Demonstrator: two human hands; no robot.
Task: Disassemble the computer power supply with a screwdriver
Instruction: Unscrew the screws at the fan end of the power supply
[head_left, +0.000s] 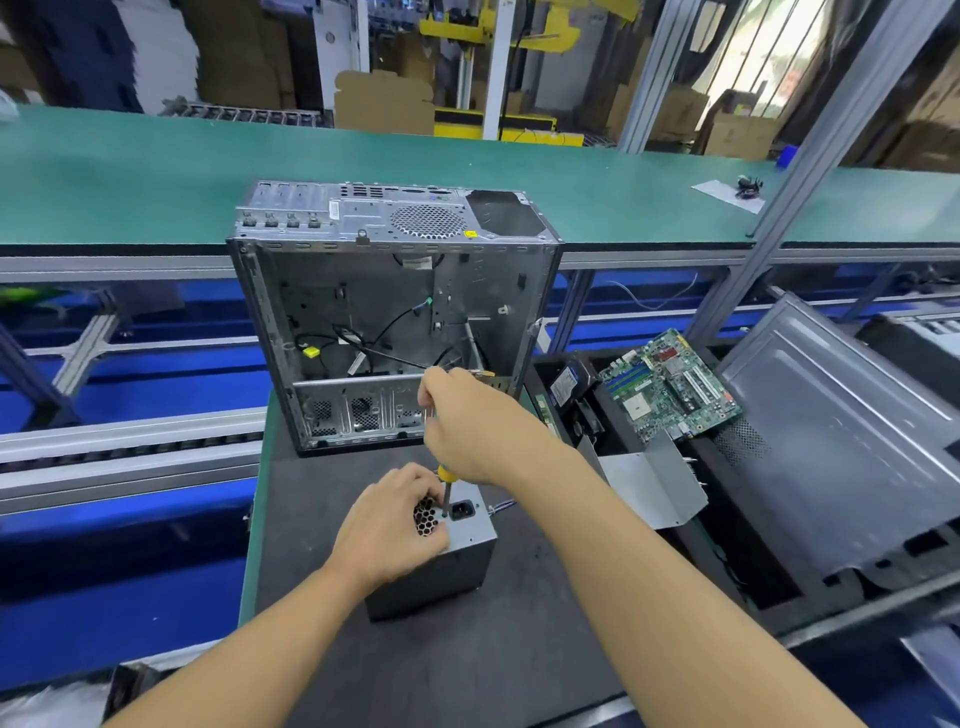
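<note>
Standing on end on the dark mat (467, 670), just in front of the open computer case (363, 291), the power supply (470, 532) turns its socket-and-grille face upward, probably so the screwdriver (444, 486) can come straight down on a screw beside the socket. The right hand (467, 421) wraps its fingers round the handle from above, shaft upright and tip on that face. The left hand (389, 525) lies over the fan grille with fingers curled onto the box's top, apparently bracing it against twisting or tipping under the turning.
</note>
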